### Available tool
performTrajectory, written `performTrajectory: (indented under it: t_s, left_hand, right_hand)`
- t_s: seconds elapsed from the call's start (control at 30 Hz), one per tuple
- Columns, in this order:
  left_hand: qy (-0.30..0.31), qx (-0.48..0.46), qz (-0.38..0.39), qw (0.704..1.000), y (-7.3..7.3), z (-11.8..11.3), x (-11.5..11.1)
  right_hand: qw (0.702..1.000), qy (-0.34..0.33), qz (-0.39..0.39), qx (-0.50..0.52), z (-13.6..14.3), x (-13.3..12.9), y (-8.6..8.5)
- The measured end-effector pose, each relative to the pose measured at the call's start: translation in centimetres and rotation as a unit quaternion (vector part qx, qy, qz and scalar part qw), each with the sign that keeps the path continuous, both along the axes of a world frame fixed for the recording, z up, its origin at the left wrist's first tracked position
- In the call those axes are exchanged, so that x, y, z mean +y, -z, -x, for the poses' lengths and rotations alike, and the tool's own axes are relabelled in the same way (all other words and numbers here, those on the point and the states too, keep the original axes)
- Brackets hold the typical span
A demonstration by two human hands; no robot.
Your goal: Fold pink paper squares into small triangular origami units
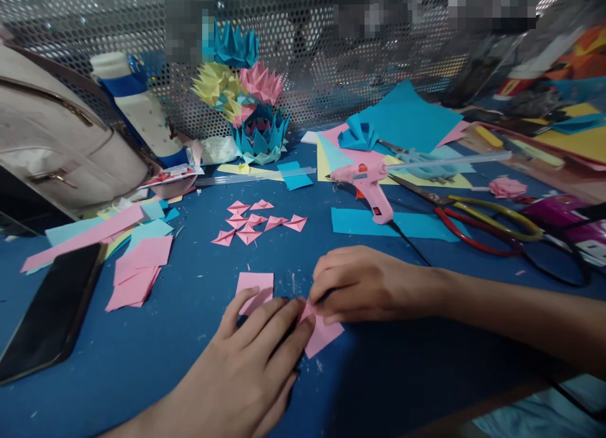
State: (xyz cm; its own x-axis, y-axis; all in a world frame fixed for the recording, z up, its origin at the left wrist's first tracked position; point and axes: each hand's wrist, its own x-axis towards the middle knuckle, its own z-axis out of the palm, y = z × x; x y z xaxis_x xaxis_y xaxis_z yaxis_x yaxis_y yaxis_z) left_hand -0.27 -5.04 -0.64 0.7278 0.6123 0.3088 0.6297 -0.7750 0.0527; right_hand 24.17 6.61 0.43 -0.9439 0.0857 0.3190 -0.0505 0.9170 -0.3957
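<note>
A pink paper square lies on the table under my fingertips, with its upper left corner covered by both hands. My left hand has its fingers stretched out, their tips pressing on the paper's left edge. Its thumb rests over a second pink paper square. Curled fingers of my right hand pinch the first square at its top edge. Beyond the hands sits a cluster of small folded pink paper pieces. A stack of pink paper squares lies to the left.
A pink glue gun lies on a blue paper strip, beside scissors. At the left are a phone, a bag and a bottle. Paper flowers stand by a perforated metal panel.
</note>
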Motion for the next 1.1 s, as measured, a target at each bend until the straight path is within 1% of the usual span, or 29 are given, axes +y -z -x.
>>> performTrajectory:
  t_s: [0.13, 0.2, 0.27, 0.33, 0.4, 0.47, 0.5, 0.57, 0.63, 0.67, 0.7, 0.73, 0.77, 0.83, 0.97, 1.03, 1.1]
  left_hand:
    - [-0.021, -0.018, 0.01, 1.0, 0.1, 0.0, 0.0]
    - [-0.023, -0.022, 0.01, 0.999, 0.1, 0.0, 0.0]
    - [-0.02, -0.023, 0.01, 0.999, 0.0, 0.0, -0.1]
    - [-0.011, -0.019, 0.014, 1.0, -0.2, 0.0, -0.2]
    - [0.001, -0.008, 0.026, 1.0, -0.5, 0.1, -0.1]
    - [0.019, 0.001, 0.052, 0.998, -0.9, 0.2, 0.2]
    - [0.029, -0.003, 0.068, 0.997, -1.1, 0.3, 0.5]
    - [0.045, -0.026, 0.118, 0.992, -1.5, 0.2, 1.2]
    - [0.039, -0.077, 0.164, 0.983, -1.8, -0.2, 2.2]
    - [0.029, -0.1, 0.185, 0.977, -2.0, -0.5, 2.8]
    - [0.023, -0.109, 0.215, 0.97, -2.0, -0.9, 3.4]
    - [0.005, -0.112, 0.25, 0.962, -2.1, -1.3, 3.9]
    - [-0.006, -0.108, 0.261, 0.959, -2.2, -1.7, 4.4]
    - [-0.021, -0.097, 0.279, 0.955, -2.3, -2.3, 5.3]
    - [-0.035, -0.071, 0.317, 0.945, -2.7, -2.6, 6.4]
    - [-0.037, -0.064, 0.333, 0.94, -2.9, -2.5, 6.7]
    - [-0.042, -0.067, 0.345, 0.935, -2.9, -2.4, 6.9]
  right_hand:
    - [0.991, 0.063, -0.112, -0.026, 0.3, -0.4, 0.2]
    - [0.984, 0.079, -0.152, -0.044, 0.5, -0.7, -0.1]
    - [0.981, 0.066, -0.163, -0.077, 0.6, -1.0, -0.9]
    - [0.98, 0.033, -0.159, -0.117, 0.4, -1.2, -2.0]
    - [0.974, 0.02, -0.159, -0.158, 0.0, -1.4, -3.2]
    - [0.97, 0.018, -0.159, -0.183, -0.4, -1.5, -3.8]
    - [0.97, 0.019, -0.156, -0.184, -0.6, -1.5, -3.7]
    - [0.979, 0.02, -0.138, -0.152, -0.6, -1.2, -3.1]
    - [0.99, 0.047, -0.099, -0.085, -0.5, -0.7, -1.9]
    - [0.995, 0.053, -0.064, -0.048, -0.3, -0.4, -1.2]
    - [0.997, 0.057, -0.02, -0.038, -0.2, -0.1, -0.7]
    - [0.997, 0.071, 0.019, -0.037, -0.1, 0.1, -0.2]
    - [0.994, 0.096, 0.051, -0.027, 0.0, 0.2, 0.2]
    - [0.987, 0.13, 0.093, -0.015, 0.0, 0.2, 0.4]
    - [0.974, 0.181, 0.134, -0.006, -0.2, 0.1, 0.1]
    - [0.967, 0.199, 0.161, -0.007, -0.3, 0.1, 0.0]
    - [0.963, 0.201, 0.178, -0.009, -0.3, 0.1, -0.1]
